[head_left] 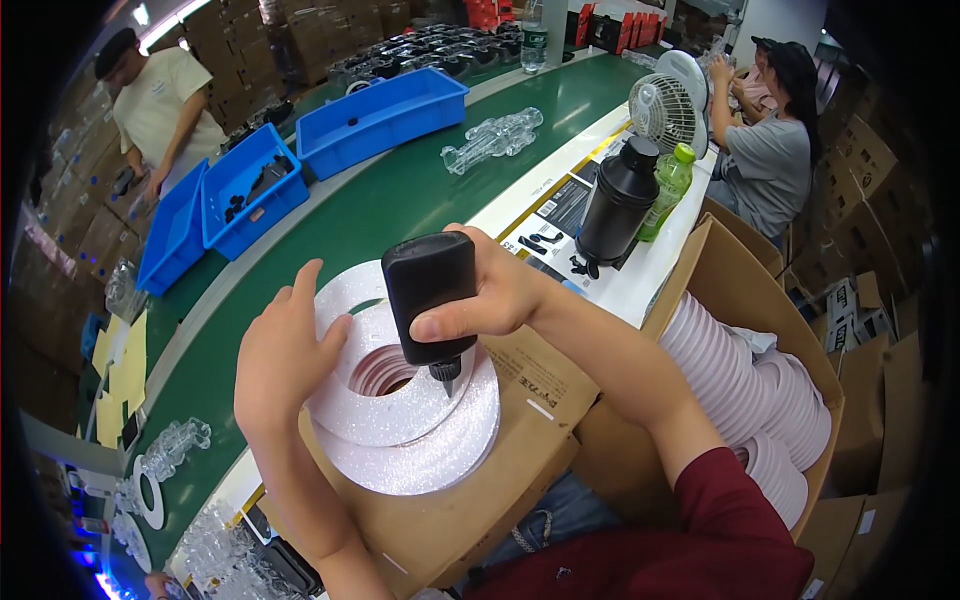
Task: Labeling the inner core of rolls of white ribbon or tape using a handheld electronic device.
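Note:
My right hand (490, 295) is wrapped round a black squeeze bottle (425, 280). The bottle is tipped nozzle down, its narrow tip close above the flat white rings (420, 465). These sparkly rings lie in a loose, uneven stack on a brown cardboard box (535, 400), and more rings show down through the centre hole. At the stack's left side, my left hand (285, 350) rests with fingers stretched out and thumb spread over the upper ring. Whether the tip touches the ring I cannot tell.
A green conveyor belt (400, 200) curves past, carrying clear plastic packaging (495, 140). Blue bins (380, 115) stand beyond. On my right are a black bottle (620, 200), a green bottle (670, 190), a fan (665, 110) and a carton (690, 260) of stacked rings (740, 390). Other people work nearby.

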Demonstrator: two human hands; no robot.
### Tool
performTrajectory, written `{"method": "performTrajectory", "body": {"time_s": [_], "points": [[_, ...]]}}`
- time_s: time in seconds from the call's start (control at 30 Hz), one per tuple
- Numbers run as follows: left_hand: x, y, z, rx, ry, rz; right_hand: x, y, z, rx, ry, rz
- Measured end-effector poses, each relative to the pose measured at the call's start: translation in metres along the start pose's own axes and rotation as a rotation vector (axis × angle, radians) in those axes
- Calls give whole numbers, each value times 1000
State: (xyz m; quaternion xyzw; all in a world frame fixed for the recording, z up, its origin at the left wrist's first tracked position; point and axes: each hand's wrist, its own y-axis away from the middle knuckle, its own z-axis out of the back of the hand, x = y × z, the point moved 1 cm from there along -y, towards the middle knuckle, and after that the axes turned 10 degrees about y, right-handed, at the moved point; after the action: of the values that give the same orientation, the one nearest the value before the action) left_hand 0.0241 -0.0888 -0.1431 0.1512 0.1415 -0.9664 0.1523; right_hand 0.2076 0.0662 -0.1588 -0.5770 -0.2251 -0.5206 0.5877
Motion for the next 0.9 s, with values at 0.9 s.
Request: {"method": "performTrajectory", "body": {"time_s": [0.9], "points": [[13, 2, 7, 44, 12, -85, -1, -1, -13, -41, -22, -30]]}}
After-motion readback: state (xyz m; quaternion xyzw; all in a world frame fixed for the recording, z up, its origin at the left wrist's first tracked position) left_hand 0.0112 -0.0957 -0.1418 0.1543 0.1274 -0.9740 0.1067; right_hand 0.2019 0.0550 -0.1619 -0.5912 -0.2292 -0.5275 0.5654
